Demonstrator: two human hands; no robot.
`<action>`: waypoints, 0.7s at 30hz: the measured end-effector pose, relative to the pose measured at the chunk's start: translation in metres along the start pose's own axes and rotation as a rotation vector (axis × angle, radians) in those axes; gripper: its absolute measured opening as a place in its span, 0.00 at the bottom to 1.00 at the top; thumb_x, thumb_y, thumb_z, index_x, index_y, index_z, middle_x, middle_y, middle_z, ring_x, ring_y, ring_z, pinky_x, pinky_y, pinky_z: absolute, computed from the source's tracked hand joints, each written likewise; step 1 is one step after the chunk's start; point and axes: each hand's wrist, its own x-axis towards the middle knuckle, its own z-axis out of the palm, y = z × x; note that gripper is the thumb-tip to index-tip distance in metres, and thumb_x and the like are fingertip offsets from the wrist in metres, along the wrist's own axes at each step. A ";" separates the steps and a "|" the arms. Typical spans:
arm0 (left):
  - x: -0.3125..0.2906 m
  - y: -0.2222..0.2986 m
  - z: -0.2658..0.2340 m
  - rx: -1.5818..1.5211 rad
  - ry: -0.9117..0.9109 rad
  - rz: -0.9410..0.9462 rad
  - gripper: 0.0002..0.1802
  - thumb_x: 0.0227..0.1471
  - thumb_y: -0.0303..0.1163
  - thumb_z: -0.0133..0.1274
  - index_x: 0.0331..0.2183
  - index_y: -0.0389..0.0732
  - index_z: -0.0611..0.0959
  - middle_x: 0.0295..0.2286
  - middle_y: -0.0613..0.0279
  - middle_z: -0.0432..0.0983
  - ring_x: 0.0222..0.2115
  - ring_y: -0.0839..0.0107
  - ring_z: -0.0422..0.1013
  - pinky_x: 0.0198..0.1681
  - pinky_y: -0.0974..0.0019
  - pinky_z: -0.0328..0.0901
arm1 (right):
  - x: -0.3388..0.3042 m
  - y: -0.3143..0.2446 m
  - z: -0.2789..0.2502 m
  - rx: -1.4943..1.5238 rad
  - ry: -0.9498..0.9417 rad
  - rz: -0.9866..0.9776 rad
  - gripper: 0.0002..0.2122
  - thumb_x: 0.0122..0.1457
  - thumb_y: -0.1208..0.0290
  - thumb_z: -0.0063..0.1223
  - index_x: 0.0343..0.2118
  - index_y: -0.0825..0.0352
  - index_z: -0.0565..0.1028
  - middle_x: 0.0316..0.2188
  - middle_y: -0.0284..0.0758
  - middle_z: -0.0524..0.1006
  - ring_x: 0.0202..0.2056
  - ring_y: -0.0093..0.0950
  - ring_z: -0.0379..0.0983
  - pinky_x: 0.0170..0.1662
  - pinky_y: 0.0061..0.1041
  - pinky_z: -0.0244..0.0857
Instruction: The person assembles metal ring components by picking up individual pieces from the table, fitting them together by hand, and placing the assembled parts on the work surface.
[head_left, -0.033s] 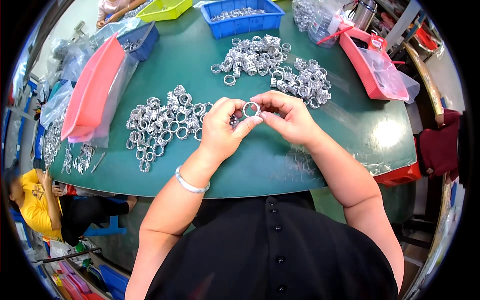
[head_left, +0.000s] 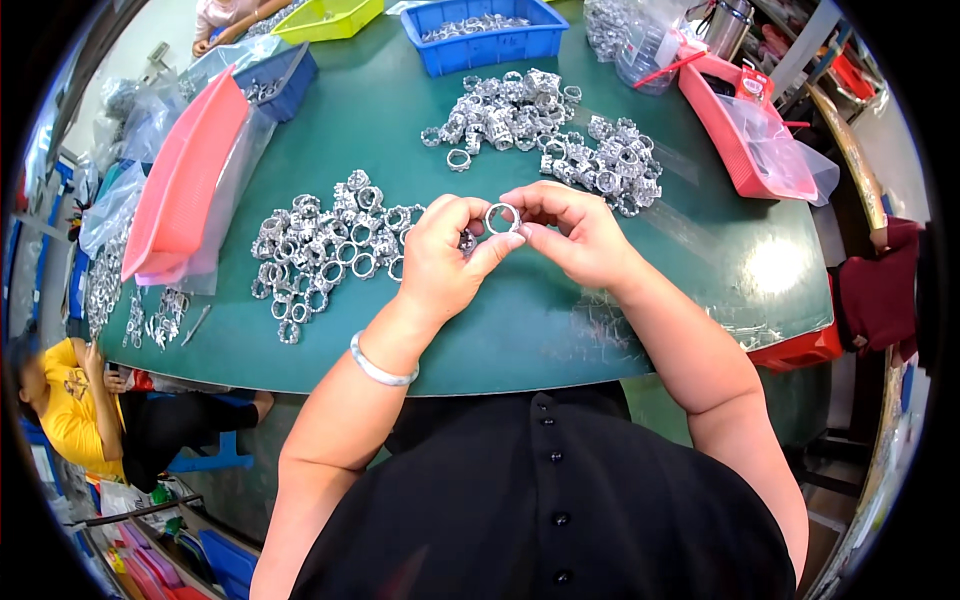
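Between my two hands, above the green table (head_left: pixel 500 350), a silver metal ring (head_left: pixel 502 206) is held upright with its round opening toward me. My left hand (head_left: pixel 447 245) pinches its left side between thumb and fingers. On the other side, my right hand (head_left: pixel 578 235) grips the ring's right edge with thumb and bent fingers. Another metal ring (head_left: pixel 467 242) shows partly behind my left fingers; whether they hold it, I cannot make out. Left of my hands lies a loose pile of similar rings (head_left: pixel 325 245), and beyond them is a second pile (head_left: pixel 505 112) with a smaller cluster (head_left: pixel 605 165) beside it.
A blue bin (head_left: pixel 490 50) of metal parts stands at the far edge. Pink baskets lie left (head_left: pixel 185 190) and right (head_left: pixel 735 140). A dark blue bin (head_left: pixel 290 85) and a yellow-green tray (head_left: pixel 330 22) stand far left. A person in yellow (head_left: pixel 75 410) sits at left.
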 end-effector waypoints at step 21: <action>0.000 -0.002 0.001 -0.265 -0.064 -0.229 0.11 0.38 0.24 0.58 0.29 0.37 0.75 0.21 0.69 0.66 0.20 0.81 0.61 0.22 0.77 0.58 | 0.008 0.005 -0.016 -0.401 0.096 -0.222 0.10 0.46 0.81 0.49 0.34 0.68 0.73 0.28 0.36 0.73 0.30 0.29 0.70 0.35 0.26 0.64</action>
